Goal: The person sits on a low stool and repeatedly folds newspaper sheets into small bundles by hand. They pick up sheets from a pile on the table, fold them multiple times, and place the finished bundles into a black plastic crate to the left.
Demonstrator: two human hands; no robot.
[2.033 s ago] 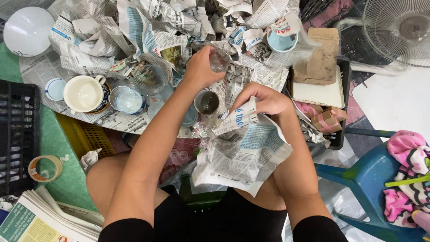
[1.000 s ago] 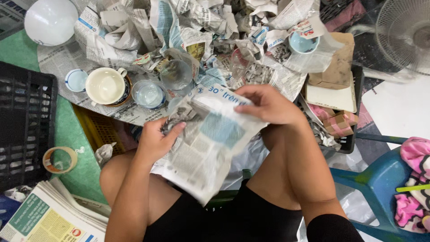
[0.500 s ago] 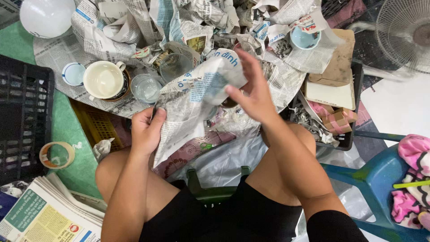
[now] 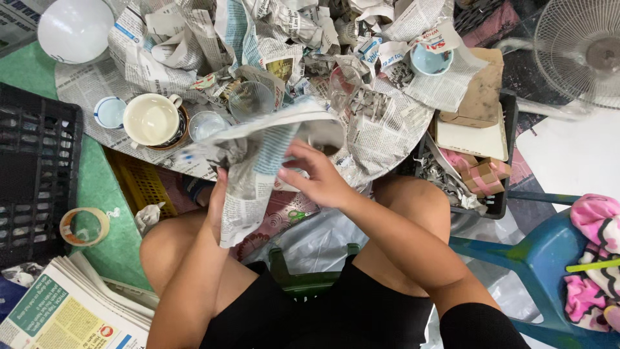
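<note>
Holding a sheet of newspaper (image 4: 258, 171) over my knees, I have my left hand (image 4: 218, 205) clamped on its near left edge — the fingers wrap behind the paper, so only the back of that hand shows. My right hand (image 4: 316, 179) lies on the right side of the same sheet, fingers bent and pressed against it from the front. The paper bunches between the two hands and hangs down past my left wrist. Whatever sits inside the fold is hidden; I cannot tell if it holds anything. Beyond it, on the far side, the heap of crumpled newspaper (image 4: 271, 39) covers the floor, with a cream mug (image 4: 152, 119) to the left and a clear glass (image 4: 250, 100) just beyond the sheet — its base is lost among the scraps. A stack of flat newspapers (image 4: 61, 307) lies near left, partly cut off.
</note>
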